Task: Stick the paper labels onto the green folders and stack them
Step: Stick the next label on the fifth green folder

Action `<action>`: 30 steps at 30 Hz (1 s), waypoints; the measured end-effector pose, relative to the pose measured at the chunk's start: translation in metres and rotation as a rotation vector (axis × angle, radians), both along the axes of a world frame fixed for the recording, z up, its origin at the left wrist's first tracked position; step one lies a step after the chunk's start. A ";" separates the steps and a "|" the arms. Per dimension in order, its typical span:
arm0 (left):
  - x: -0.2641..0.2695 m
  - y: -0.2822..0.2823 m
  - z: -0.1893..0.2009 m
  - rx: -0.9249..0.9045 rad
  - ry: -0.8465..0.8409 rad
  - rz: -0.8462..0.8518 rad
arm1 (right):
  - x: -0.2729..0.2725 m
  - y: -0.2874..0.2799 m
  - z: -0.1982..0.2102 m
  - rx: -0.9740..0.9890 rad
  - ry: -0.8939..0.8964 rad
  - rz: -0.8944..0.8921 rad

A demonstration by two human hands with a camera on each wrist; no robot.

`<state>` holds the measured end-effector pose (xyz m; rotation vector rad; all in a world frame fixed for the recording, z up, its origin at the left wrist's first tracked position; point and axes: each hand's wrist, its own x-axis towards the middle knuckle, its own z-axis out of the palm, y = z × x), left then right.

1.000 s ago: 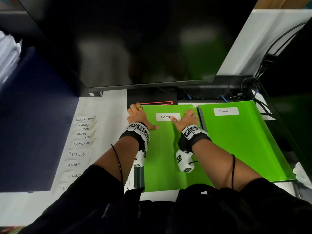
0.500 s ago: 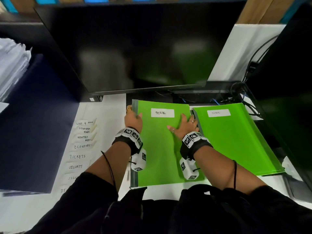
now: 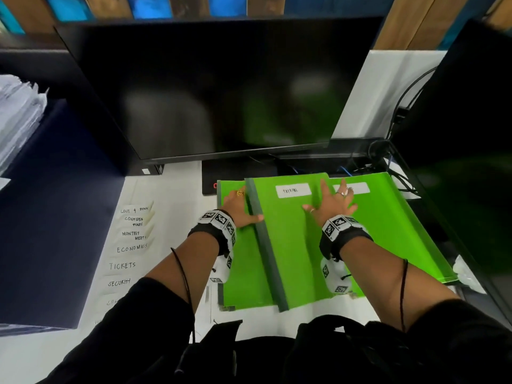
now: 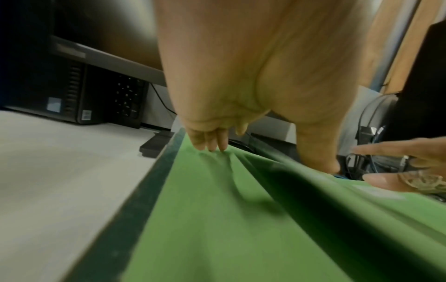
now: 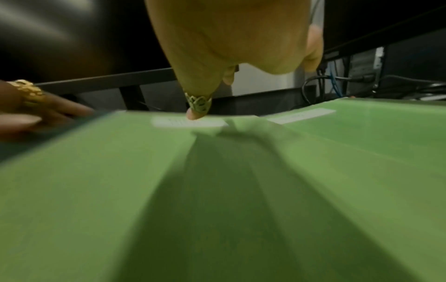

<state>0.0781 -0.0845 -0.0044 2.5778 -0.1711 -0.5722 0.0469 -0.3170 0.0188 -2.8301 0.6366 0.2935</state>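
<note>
The green folder with the white PAYROLL label (image 3: 293, 190) (image 5: 169, 123) is lifted and tilted, and its right side overlaps the green folder stack (image 3: 393, 225) that carries another white label (image 3: 360, 187) (image 5: 301, 116). My left hand (image 3: 239, 207) (image 4: 241, 85) holds the PAYROLL folder (image 3: 291, 250) at its grey spine, thumb on top and fingers curled beside it. Flat on that folder's cover lies my right hand (image 3: 331, 203) (image 5: 229, 38), fingers spread and reaching over its right edge. Another green folder (image 3: 243, 275) lies underneath at the left.
A sheet of handwritten paper labels (image 3: 133, 245) lies on the white desk to the left. A large black monitor (image 3: 221, 92) stands just behind the folders, with cables (image 3: 399, 178) and a second dark screen at the right. A dark blue pad (image 3: 41, 217) lies far left.
The PAYROLL folder has been lifted by its spine and carried right, now overlapping the right stack. My right hand moved right with it, and a folder beneath is uncovered.
</note>
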 end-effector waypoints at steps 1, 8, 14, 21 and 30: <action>-0.003 -0.002 0.001 0.093 0.027 -0.060 | -0.002 0.001 -0.003 0.017 0.019 0.055; -0.010 -0.010 -0.001 0.549 0.188 -0.336 | -0.016 0.025 -0.052 0.093 0.303 0.284; -0.015 -0.003 -0.002 0.640 0.092 -0.389 | 0.007 -0.010 -0.065 -0.047 0.334 0.204; -0.016 -0.003 0.008 0.632 0.118 -0.396 | -0.003 -0.043 -0.046 -0.151 0.361 0.219; -0.016 0.000 0.011 0.626 0.123 -0.401 | 0.002 -0.060 -0.045 -0.139 0.420 0.188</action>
